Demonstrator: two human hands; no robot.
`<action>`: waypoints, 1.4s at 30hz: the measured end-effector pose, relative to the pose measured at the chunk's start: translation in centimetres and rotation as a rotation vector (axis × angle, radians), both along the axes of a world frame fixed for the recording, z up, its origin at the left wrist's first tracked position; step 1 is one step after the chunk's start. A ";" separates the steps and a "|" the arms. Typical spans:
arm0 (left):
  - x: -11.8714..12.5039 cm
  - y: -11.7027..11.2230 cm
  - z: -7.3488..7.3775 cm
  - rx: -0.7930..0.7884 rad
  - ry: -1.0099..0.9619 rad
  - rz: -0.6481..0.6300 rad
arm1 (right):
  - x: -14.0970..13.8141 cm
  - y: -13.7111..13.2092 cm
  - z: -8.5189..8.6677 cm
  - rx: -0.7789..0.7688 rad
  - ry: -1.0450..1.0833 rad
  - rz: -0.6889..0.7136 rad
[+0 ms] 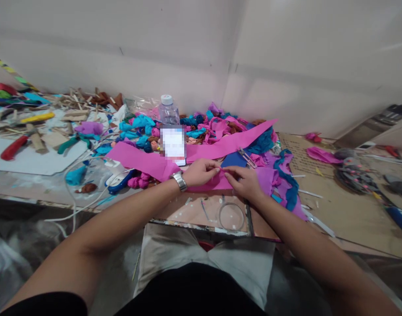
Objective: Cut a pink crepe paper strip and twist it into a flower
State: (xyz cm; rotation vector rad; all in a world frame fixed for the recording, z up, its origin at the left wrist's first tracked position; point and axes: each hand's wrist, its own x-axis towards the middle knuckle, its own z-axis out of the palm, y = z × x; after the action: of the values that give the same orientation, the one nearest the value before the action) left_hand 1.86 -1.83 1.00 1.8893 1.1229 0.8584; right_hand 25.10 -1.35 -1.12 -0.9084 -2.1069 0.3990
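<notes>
My left hand [202,172], with a metal watch [179,181] on the wrist, pinches a piece of bright pink crepe paper. My right hand [243,181] grips the same piece close by, the two sets of fingertips nearly meeting. Pink paper [210,188] shows beneath both hands at the table's front. Longer pink strips [141,161] spread behind them to left and right. A phone [173,145] with a lit, blurred screen leans behind my left hand. Metal scissors or tweezers [247,158] lie on a blue sheet [233,161] behind my right hand.
Crumpled coloured paper [145,125] heaps along the wall around a clear bottle [168,109]. Wood scraps and tools, including a red-handled one [14,147], cover the left side. A white cable [75,193] hangs over the edge. A tape ring [231,217] lies near the front; cardboard [319,197] is right.
</notes>
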 end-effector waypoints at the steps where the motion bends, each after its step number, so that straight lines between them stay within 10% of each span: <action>1: 0.0 0.0 0.1 -0.003 0.005 -0.002 | 0.0 0.0 0.0 0.000 0.000 -0.001; 42: -0.5 1.2 -0.6 -0.042 -0.077 0.031 | 0.3 0.6 -0.2 0.146 -0.076 0.071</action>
State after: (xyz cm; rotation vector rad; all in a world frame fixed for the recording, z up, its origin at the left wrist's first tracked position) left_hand 1.37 -0.64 0.39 1.7934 1.1175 0.9106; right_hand 25.44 -0.72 -1.32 -0.7767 -2.2111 0.2468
